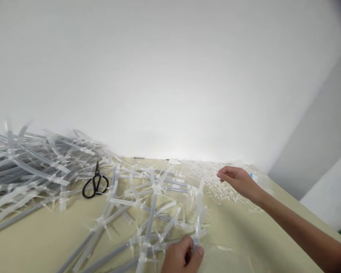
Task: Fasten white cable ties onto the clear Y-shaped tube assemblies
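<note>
Near the bottom centre my left hand [183, 254] is closed round the lower end of a clear plastic tube [199, 212], which stands up from the fingers. My right hand [234, 178] hovers over a pile of small white cable ties [216, 182] at the back right. Its fingers are bent together at the tips, and what they hold, if anything, is too small to tell. Several translucent tubes joined with white ties [153, 208] lie crossed on the yellowish table, left of and beside my left hand.
A large heap of grey and clear tubes [31, 163] fills the left side. Black-handled scissors [96, 184] lie beside it. A white wall [170, 76] rises behind the table [233, 235]. Clear plastic film [263, 180] with a blue mark lies beyond my right wrist.
</note>
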`<action>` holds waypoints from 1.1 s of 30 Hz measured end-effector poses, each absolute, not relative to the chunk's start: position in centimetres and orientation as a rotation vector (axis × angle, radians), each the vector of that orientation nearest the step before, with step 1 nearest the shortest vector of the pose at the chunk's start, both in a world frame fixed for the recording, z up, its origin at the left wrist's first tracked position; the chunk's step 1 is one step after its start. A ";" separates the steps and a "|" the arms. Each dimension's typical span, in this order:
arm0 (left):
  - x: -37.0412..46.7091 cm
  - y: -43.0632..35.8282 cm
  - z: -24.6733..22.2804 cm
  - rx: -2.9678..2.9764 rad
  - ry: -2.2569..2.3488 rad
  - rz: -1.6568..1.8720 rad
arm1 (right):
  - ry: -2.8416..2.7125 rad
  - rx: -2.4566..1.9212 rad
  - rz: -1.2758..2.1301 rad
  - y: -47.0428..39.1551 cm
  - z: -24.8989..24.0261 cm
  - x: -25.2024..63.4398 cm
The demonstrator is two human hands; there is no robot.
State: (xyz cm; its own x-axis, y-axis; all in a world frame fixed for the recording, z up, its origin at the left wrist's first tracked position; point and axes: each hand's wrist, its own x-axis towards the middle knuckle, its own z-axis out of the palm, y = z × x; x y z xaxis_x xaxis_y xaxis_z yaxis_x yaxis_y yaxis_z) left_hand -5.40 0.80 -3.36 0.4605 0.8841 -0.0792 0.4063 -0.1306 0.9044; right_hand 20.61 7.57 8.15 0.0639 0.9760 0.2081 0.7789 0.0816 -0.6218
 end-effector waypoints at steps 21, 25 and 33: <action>-5.4 -0.6 -1.0 1.574 1.159 0.720 | -2.108 -2.093 0.682 -3.6 4.2 25.1; -5.4 -0.6 -1.1 1.540 1.164 0.709 | -2.184 -2.218 0.744 -7.0 4.2 25.9; -5.3 0.1 -1.3 1.543 1.147 0.667 | -2.077 -2.497 0.607 -12.8 1.9 27.2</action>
State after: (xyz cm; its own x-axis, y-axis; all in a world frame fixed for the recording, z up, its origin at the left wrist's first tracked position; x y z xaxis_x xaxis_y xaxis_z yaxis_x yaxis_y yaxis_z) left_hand -5.28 0.11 -1.29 0.3845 0.9118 -0.1443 0.3254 0.0124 0.9455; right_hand 27.19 -12.78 1.94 0.1478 0.9142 -0.3774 0.9735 -0.2019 -0.1077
